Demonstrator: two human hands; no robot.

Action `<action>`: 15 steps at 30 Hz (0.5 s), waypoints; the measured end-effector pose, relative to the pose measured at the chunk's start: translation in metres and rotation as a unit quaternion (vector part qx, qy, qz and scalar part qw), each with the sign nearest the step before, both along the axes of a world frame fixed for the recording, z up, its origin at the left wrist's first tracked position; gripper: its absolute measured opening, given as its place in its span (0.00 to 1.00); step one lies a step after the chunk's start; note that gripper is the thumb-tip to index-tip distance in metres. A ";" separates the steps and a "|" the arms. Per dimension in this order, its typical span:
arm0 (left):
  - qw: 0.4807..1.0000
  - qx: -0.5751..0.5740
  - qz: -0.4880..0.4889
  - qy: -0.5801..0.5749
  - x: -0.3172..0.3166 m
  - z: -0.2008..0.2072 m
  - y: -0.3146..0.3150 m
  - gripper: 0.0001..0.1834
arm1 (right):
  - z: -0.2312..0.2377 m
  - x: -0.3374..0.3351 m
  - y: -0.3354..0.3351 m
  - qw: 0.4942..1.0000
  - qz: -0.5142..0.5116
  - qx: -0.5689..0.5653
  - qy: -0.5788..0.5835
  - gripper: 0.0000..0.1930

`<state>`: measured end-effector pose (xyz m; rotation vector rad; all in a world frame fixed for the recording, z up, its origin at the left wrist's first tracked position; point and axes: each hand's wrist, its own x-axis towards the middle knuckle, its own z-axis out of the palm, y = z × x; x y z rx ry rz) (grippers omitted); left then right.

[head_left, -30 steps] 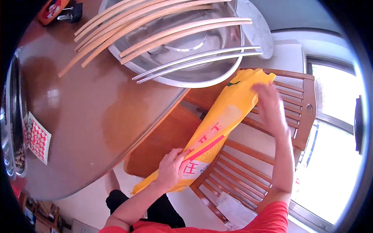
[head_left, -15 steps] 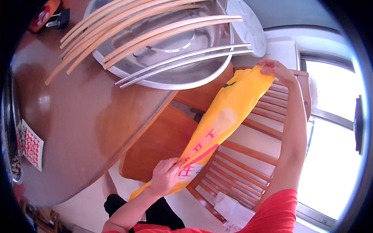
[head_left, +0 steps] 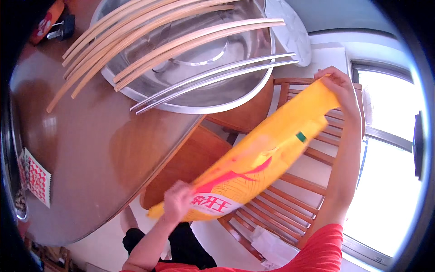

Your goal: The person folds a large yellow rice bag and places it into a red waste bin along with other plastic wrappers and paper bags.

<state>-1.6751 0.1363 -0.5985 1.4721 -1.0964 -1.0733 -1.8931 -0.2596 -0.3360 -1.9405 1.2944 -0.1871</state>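
A long yellow plastic bag (head_left: 253, 158) with red and white print is stretched slantwise between my hands. My left hand (head_left: 177, 200) is closed around its lower left end and somewhat blurred; a short yellow tail sticks out beyond the fist. My right hand (head_left: 339, 87) pinches the upper right end, with the arm reaching out. Part of the bag's upper edge hangs loose below my right fingers. Whatever the bag may contain is hidden.
A metal basin (head_left: 190, 109) stands on the brown table (head_left: 90, 172), with wooden chopsticks (head_left: 199, 41) and a metal pair (head_left: 217, 72) across its rim. A slatted wooden chair (head_left: 299, 186) stands below the bag. At left lies a red-and-white packet (head_left: 38, 177).
My right hand has moved outward to the right, and the bag has turned, showing another printed side and a green patch. My left hand has shifted slightly left.
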 end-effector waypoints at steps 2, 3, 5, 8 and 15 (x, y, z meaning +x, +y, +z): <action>0.999 0.049 0.004 0.018 0.014 -0.016 -0.009 0.04 | -0.010 0.010 0.009 1.000 -0.007 -0.012 0.019 0.04; 0.998 0.061 -0.012 0.031 0.014 -0.018 -0.015 0.04 | -0.011 0.009 0.011 0.999 -0.001 -0.032 0.027 0.04; 0.996 0.077 -0.036 0.011 0.016 -0.024 -0.014 0.08 | -0.020 0.014 0.017 0.999 0.030 -0.038 -0.010 0.04; 0.997 0.063 -0.052 0.004 0.018 -0.004 -0.024 0.11 | -0.013 0.019 0.018 0.999 0.020 -0.041 0.011 0.04; 0.991 -0.110 -0.056 -0.043 -0.017 0.074 -0.139 0.18 | -0.006 0.026 0.024 0.998 0.051 -0.021 -0.002 0.05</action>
